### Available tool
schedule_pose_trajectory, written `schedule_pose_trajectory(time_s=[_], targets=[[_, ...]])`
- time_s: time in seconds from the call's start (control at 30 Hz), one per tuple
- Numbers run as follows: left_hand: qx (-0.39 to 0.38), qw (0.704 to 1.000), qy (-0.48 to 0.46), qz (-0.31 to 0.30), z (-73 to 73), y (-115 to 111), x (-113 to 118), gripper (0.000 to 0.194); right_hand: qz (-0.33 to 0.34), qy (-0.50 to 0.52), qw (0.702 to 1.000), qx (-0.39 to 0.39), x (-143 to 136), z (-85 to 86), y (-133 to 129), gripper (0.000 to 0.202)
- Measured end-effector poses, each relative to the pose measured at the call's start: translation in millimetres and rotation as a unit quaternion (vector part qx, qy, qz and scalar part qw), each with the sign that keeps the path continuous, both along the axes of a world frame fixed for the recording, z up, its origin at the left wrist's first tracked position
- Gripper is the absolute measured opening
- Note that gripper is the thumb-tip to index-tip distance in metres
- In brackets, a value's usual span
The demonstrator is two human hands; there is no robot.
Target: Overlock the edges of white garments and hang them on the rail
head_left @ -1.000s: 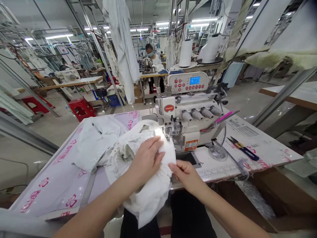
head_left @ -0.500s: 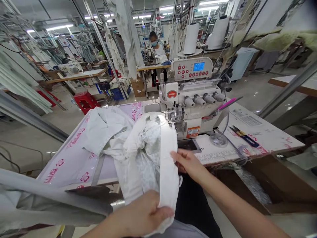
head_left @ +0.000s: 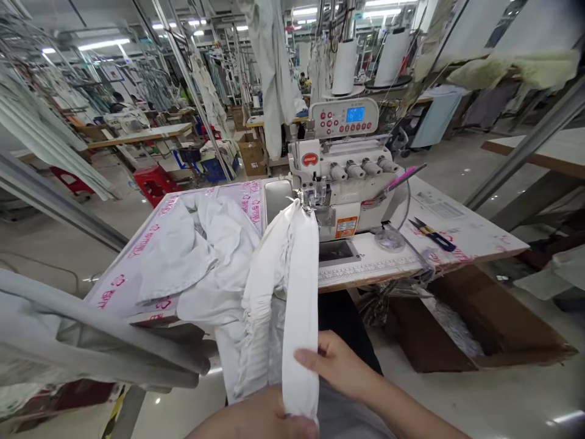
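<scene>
A white garment (head_left: 219, 244) lies bunched on the table's left part and hangs over its front edge. Its smooth waistband (head_left: 301, 274) runs from the needle area of the white sewing machine (head_left: 351, 183) down toward me. Low in the view, my left hand (head_left: 265, 417) is closed on the lower end of the band, partly cut off by the frame. My right hand (head_left: 331, 363) pinches the band's right edge a little higher, thumb on top. Beside the band, a gathered strip (head_left: 258, 305) hangs in folds.
Scissors (head_left: 434, 235) lie on the table (head_left: 484, 238) right of the machine. An open cardboard box (head_left: 484, 323) stands below at the right. Grey fabric on a rail (head_left: 114, 335) is at the lower left. A metal post (head_left: 516, 146) slants at the right.
Both hands have moved down toward me, and the band is now stretched longer and straighter from the machine. The garment has shifted, and the view has moved slightly.
</scene>
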State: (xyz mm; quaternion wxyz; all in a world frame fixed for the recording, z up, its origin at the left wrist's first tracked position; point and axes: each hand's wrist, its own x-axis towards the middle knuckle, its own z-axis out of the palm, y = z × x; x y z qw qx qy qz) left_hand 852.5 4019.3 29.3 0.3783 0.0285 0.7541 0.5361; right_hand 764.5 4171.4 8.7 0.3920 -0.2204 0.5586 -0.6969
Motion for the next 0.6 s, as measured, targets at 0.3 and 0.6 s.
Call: schedule_pose_trajectory(time_s=[0.3,0.6], targets=[[-0.049,0.872,0.298,0.385,17.8,7,-100,0.037,-0.006,0.043,0.999,0.006,8,23.9,9,0.037],[-0.330,0.844,0.314,0.284,38.7,-76,-116,0.036,-0.026,0.137,0.988,0.073,4,10.2,5,0.045]])
